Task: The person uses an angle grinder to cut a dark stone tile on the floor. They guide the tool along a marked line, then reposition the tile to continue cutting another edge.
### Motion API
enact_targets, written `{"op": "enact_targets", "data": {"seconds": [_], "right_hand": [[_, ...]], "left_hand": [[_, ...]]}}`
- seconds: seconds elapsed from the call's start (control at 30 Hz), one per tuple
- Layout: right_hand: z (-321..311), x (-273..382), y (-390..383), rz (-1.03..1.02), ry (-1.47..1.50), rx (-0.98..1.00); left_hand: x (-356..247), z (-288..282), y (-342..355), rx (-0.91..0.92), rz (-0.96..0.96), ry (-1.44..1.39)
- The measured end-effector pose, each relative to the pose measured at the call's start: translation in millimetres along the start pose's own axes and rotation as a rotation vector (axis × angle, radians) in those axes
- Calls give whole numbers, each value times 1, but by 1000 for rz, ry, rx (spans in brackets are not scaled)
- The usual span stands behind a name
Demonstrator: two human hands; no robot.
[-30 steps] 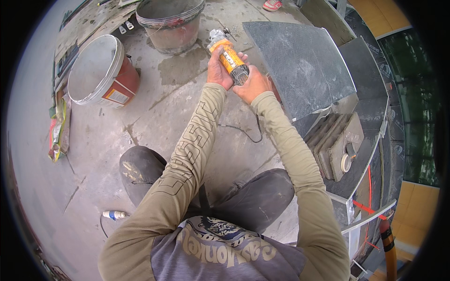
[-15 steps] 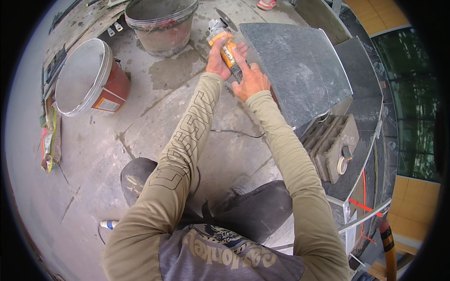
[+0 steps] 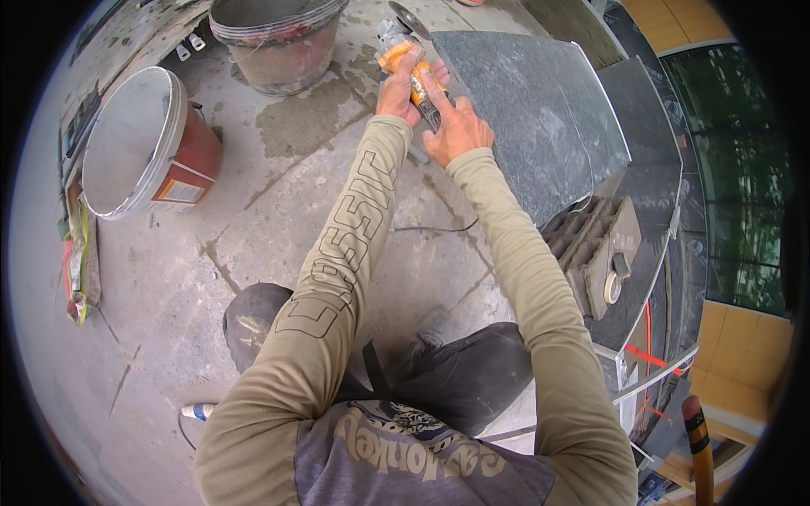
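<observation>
An orange and black angle grinder with a grey head and a thin round disc is in both my hands, beside the left edge of a dark grey stone slab. My left hand is wrapped round the grinder's body near its head. Farther back on the grinder, my right hand grips the rear part, its index finger stretched along the body. The disc is near the slab's far left corner; I cannot tell whether they touch. A dark cable lies on the floor below my hands.
On the left stand a red-and-white bucket and a large dark bucket. A ridged grey block with a roll of tape on it sits right of my right forearm. Orange strips and a metal edge lie at lower right.
The grinder has moved slightly right and away from me, closer to the slab's left edge. Both hands keep their hold. The whole view has shifted a little.
</observation>
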State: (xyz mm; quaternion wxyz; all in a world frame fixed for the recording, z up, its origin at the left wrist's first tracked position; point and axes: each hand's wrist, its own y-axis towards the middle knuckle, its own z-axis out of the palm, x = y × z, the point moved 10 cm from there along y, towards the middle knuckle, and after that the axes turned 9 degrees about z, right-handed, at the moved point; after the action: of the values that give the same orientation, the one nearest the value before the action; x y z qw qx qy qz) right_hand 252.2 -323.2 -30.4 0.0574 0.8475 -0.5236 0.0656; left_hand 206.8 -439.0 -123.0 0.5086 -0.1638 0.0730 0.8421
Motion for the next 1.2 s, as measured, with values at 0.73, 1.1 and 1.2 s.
{"op": "enact_targets", "data": {"seconds": [0.73, 1.1, 1.2], "right_hand": [[4, -4, 2, 19, 82, -19], [4, 3, 8, 63, 88, -3], [3, 2, 7, 52, 87, 5]], "left_hand": [[-7, 7, -4, 32, -37, 1], [-9, 1, 10, 35, -51, 50], [-9, 2, 9, 48, -38, 18]]}}
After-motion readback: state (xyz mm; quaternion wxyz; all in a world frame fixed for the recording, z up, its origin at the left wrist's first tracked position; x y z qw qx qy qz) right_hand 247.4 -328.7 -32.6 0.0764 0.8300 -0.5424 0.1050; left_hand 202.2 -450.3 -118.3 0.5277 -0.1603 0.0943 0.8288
